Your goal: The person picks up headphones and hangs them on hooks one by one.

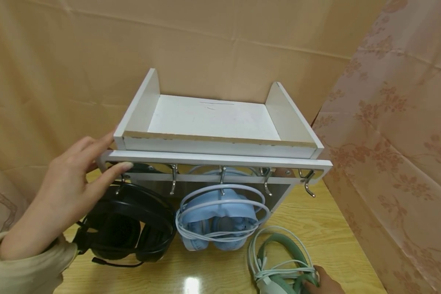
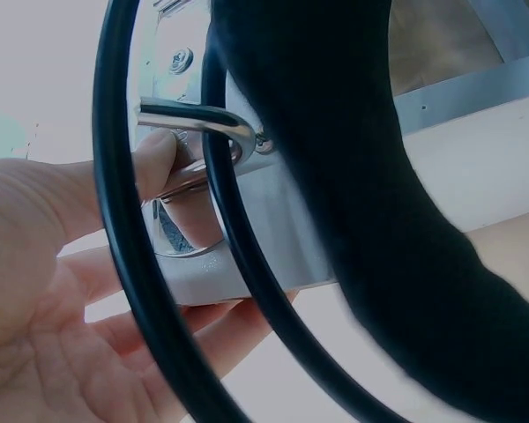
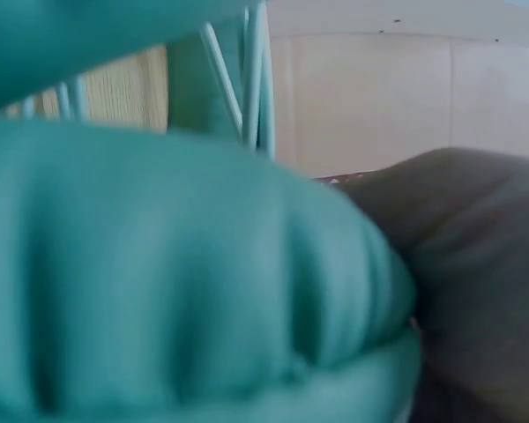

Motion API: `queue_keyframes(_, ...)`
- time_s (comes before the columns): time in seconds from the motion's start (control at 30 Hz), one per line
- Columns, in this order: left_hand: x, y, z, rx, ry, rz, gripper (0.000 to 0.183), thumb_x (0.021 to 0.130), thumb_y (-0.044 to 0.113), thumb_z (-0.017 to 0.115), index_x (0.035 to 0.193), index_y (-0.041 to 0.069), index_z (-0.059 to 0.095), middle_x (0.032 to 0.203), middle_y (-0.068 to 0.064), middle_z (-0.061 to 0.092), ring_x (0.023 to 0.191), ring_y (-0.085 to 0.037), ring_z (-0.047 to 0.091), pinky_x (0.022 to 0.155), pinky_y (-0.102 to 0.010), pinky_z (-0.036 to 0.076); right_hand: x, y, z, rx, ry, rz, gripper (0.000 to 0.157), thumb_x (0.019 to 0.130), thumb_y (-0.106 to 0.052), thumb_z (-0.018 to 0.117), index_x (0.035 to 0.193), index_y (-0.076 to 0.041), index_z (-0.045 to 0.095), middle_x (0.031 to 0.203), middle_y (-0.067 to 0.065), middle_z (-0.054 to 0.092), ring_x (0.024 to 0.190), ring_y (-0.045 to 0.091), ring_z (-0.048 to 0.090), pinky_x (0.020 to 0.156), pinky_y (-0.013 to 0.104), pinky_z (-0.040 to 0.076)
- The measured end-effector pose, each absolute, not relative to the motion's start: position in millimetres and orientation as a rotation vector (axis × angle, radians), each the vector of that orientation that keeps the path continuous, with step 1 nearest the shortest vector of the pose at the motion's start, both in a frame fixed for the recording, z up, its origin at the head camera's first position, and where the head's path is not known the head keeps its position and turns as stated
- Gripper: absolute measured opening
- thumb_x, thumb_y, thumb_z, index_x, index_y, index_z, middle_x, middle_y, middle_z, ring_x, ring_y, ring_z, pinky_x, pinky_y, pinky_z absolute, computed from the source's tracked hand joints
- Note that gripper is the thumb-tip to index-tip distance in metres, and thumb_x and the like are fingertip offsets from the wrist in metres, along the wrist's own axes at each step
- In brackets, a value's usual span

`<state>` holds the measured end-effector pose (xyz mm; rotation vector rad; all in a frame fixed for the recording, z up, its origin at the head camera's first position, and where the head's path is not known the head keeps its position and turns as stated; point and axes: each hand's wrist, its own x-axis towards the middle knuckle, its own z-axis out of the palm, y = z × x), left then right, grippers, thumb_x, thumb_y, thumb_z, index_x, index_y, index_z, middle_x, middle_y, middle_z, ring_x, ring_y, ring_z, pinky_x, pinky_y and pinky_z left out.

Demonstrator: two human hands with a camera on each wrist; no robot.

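Observation:
My left hand (image 1: 67,185) grips the left end of a white shelf rack (image 1: 220,158) with a row of metal hooks. In the left wrist view the thumb presses beside a hook (image 2: 198,115), and the fingers reach around the rail's end. Black headphones (image 1: 132,204) with a boom microphone hang from the leftmost hook, near this hand. Light blue headphones (image 1: 220,208) hang by the middle hook, their cable coiled round them. At the lower right, my right hand (image 1: 325,281) holds green headphones (image 1: 288,249) wound with a pale cable. A green ear cushion (image 3: 176,264) fills much of the right wrist view.
The rack stands on a wood-grain table (image 1: 308,220). Two hooks on the right, one of them the end hook (image 1: 308,183), carry nothing. Behind hangs a tan cloth (image 1: 220,45), and a floral curtain (image 1: 393,134) closes off the right side.

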<state>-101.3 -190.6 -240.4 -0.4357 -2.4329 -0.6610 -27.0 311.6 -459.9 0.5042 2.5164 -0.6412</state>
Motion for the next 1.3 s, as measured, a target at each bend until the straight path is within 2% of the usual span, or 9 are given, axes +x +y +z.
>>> queue_keyframes(0.07, -101.4, -190.6, -240.4, -0.437, -2.421, -0.648, 0.061, 0.078, 0.018, 0.075, 0.133, 0.012, 0.051, 0.089, -0.005, 0.056, 0.073, -0.020, 0.057, 0.062, -0.012, 0.044, -26.9, 313.6, -460.4, 0.500, 2.541, -0.643, 0.069, 0.083, -0.036, 0.062, 0.123, 0.014, 0.039, 0.099, 0.024, 0.061, 0.085, 0.034, 0.061, 0.071, 0.045, 0.049)
queue_keyframes(0.13, -101.4, -190.8, -240.6, -0.440, -2.411, -0.640, 0.060, 0.077, 0.018, 0.075, 0.132, 0.012, 0.052, 0.088, -0.004, 0.057, 0.071, -0.019, 0.056, 0.059, -0.008, 0.033, -24.7, 315.6, -461.5, 0.536, 2.512, -0.709, 0.071, 0.082, -0.039, 0.064, 0.124, 0.012, 0.039, 0.097, 0.018, 0.062, 0.083, 0.028, 0.061, 0.069, 0.041, 0.049)
queue_keyframes(0.2, -101.2, -190.8, -240.6, -0.442, -2.413, -0.651, 0.061, 0.077, 0.017, 0.075, 0.133, 0.012, 0.051, 0.089, -0.005, 0.057, 0.074, -0.022, 0.059, 0.062, -0.007, 0.041, -23.5, 317.3, -462.2, 0.547, 2.505, -0.739, 0.073, 0.081, -0.041, 0.065, 0.125, 0.011, 0.039, 0.094, 0.013, 0.062, 0.079, 0.021, 0.059, 0.067, 0.039, 0.049)
queue_keyframes(0.3, -101.2, -191.0, -240.7, -0.442, -2.414, -0.652, 0.061, 0.077, 0.018, 0.075, 0.133, 0.012, 0.051, 0.089, -0.005, 0.057, 0.073, -0.020, 0.058, 0.060, -0.010, 0.041, -24.2, 319.7, -462.7, 0.537, 2.526, -0.720, 0.074, 0.081, -0.042, 0.066, 0.125, 0.011, 0.039, 0.096, 0.016, 0.061, 0.081, 0.024, 0.060, 0.068, 0.040, 0.049)
queue_keyframes(0.37, -101.1, -191.1, -241.1, -0.444, -2.404, -0.652, 0.060, 0.077, 0.018, 0.075, 0.132, 0.011, 0.052, 0.088, -0.005, 0.057, 0.072, -0.010, 0.053, 0.059, -0.011, 0.039, -26.1, 320.8, -462.8, 0.514, 2.556, -0.671, 0.072, 0.082, -0.039, 0.065, 0.125, 0.012, 0.037, 0.097, 0.022, 0.061, 0.081, 0.028, 0.060, 0.068, 0.042, 0.049)
queue_keyframes(0.43, -100.9, -191.0, -241.5, -0.448, -2.387, -0.650, 0.058, 0.077, 0.019, 0.075, 0.130, 0.010, 0.054, 0.087, -0.004, 0.056, 0.070, -0.002, 0.043, 0.057, -0.013, 0.031, -27.3, 322.2, -463.4, 0.485, 2.583, -0.637, 0.070, 0.082, -0.037, 0.064, 0.124, 0.012, 0.036, 0.097, 0.025, 0.061, 0.081, 0.032, 0.061, 0.068, 0.044, 0.049)
queue_keyframes(0.53, -100.4, -190.6, -241.9, -0.454, -2.378, -0.658, 0.057, 0.077, 0.019, 0.075, 0.130, 0.009, 0.055, 0.086, -0.004, 0.056, 0.070, 0.003, 0.037, 0.056, -0.014, 0.030, -27.5, 324.4, -464.8, 0.453, 2.601, -0.628, 0.070, 0.083, -0.034, 0.064, 0.123, 0.014, 0.033, 0.090, 0.023, 0.062, 0.076, 0.032, 0.061, 0.067, 0.044, 0.049)
queue_keyframes(0.77, -100.6, -190.5, -241.7, -0.453, -2.390, -0.654, 0.058, 0.077, 0.018, 0.075, 0.130, 0.008, 0.054, 0.087, -0.004, 0.056, 0.071, 0.001, 0.039, 0.056, -0.014, 0.031, -25.8, 330.2, -466.7, 0.409, 2.634, -0.742, 0.069, 0.081, -0.027, 0.068, 0.123, 0.013, 0.030, 0.081, 0.012, 0.064, 0.073, 0.027, 0.062, 0.064, 0.041, 0.048)
queue_keyframes(1.3, -102.2, -190.2, -240.2, -0.451, -2.380, -0.628, 0.057, 0.076, 0.019, 0.075, 0.128, 0.008, 0.055, 0.086, -0.005, 0.056, 0.067, -0.002, 0.037, 0.054, -0.017, 0.028, -25.4, 340.2, -469.5, 0.355, 2.568, -0.969, 0.067, 0.079, -0.013, 0.066, 0.124, 0.008, 0.021, 0.075, 0.016, 0.068, 0.065, 0.024, 0.067, 0.059, 0.034, 0.050)
